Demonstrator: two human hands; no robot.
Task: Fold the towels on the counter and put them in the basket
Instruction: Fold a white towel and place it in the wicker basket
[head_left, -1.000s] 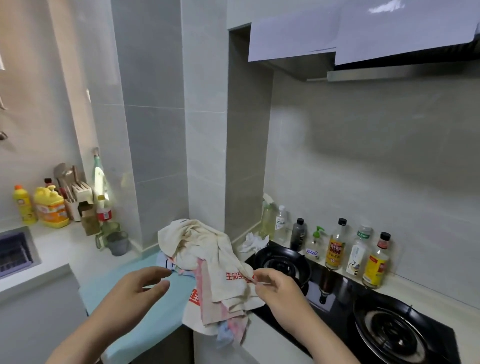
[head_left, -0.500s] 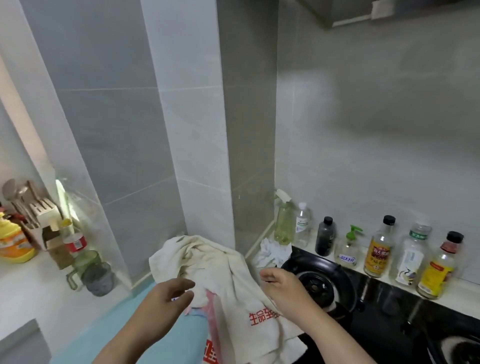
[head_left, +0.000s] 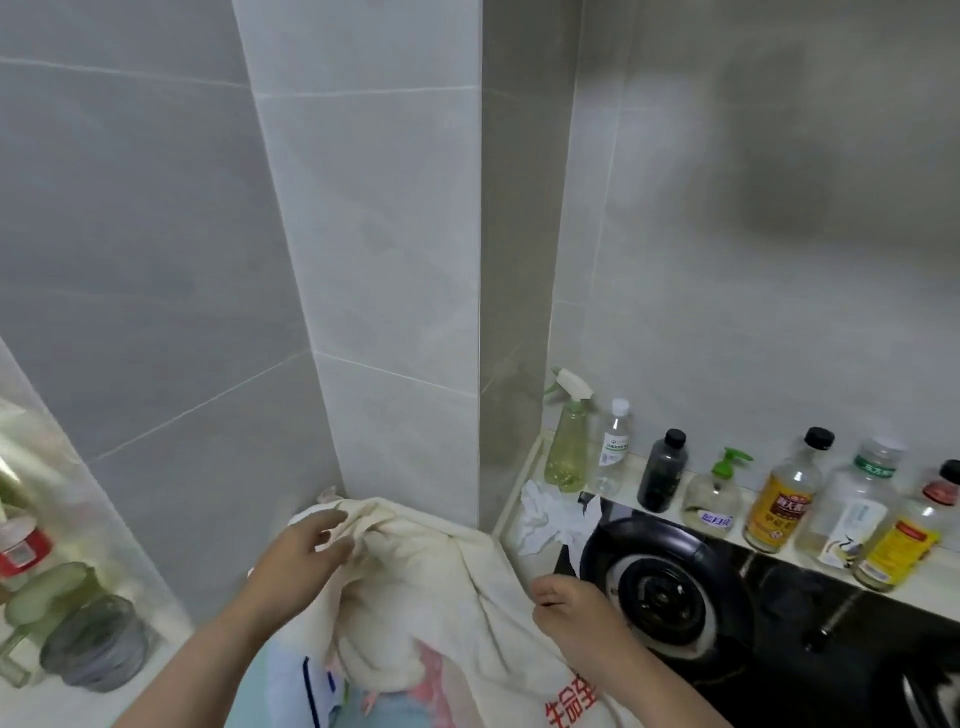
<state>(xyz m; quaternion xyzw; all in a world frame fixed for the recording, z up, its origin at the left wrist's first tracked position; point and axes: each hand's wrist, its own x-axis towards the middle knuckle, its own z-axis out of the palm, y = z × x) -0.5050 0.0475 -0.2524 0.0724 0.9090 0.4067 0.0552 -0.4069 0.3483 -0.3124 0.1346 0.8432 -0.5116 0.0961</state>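
Observation:
A heap of towels lies on the counter against the tiled pillar, topped by a cream towel (head_left: 441, 587) with red printed characters near its lower edge. My left hand (head_left: 306, 545) reaches onto the far top of that towel, fingers on its bunched edge. My right hand (head_left: 566, 603) pinches the towel's right edge beside the stove. A white towel with a dark blue line (head_left: 301, 680) and a pink one (head_left: 431, 675) show beneath. No basket is in view.
A black gas stove burner (head_left: 660, 597) sits right of the towels, with a crumpled white cloth (head_left: 550, 514) at its corner. Several bottles, including a spray bottle (head_left: 569, 436), line the wall ledge. A green-handled cup (head_left: 88, 639) and a red-capped jar (head_left: 21, 540) stand at left.
The view has tilted down and closer. My left hand moved forward from above the counter onto the top of the cream towel. My right hand stays pinching the towel's right edge.

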